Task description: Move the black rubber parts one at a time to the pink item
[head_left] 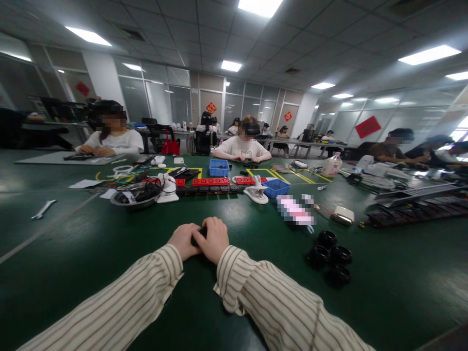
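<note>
My left hand (185, 241) and my right hand (214, 239) rest together on the green table (73, 253), both in striped sleeves. Their fingers are curled round a small black object (199, 234) held between them; only a sliver of it shows. Several black rubber rings (331, 256) lie on the table to the right of my hands, apart from them.
Ahead lie a metal bowl with cables (136, 194), red parts strips (211, 182), two blue bins (219, 167), a white clip (256, 192) and a wrench (43, 209) at left. Black trays (413, 209) sit far right. Other people work at the far side of the table.
</note>
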Available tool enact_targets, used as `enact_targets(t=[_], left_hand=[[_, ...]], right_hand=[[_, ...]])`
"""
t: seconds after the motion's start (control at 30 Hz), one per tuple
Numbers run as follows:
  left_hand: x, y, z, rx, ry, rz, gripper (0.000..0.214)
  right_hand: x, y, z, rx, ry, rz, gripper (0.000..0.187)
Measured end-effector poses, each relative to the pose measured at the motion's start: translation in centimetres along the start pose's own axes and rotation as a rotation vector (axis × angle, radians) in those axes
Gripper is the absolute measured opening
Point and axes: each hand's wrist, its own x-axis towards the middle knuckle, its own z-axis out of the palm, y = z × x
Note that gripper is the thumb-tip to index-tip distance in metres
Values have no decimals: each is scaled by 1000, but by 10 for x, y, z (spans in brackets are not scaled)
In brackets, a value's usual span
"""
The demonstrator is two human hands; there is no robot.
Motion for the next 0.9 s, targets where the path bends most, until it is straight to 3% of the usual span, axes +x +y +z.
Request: enact_targets(t=[0.2, 0.3, 0.43, 0.63, 0.77, 0.9], left_hand=[[4, -22, 4, -124, -44, 177, 38], [3, -22, 5, -140, -50, 166, 41], [1, -11, 6, -49, -24, 62, 52], [-2, 1, 5, 63, 14, -7, 39], [1, -5, 5, 54, 2, 27, 36], [3, -17, 5, -112, -22, 166, 42]], right_hand=[[1, 2, -3, 120, -97, -193, 3], [-1, -1, -5, 131, -112, -267, 9], [-3, -3, -6, 116, -48, -171, 15], [-1, -1, -2, 31, -16, -10, 22], [0, 0, -2, 72, -31, -46, 18], [1, 1, -4, 136, -77, -144, 5]])
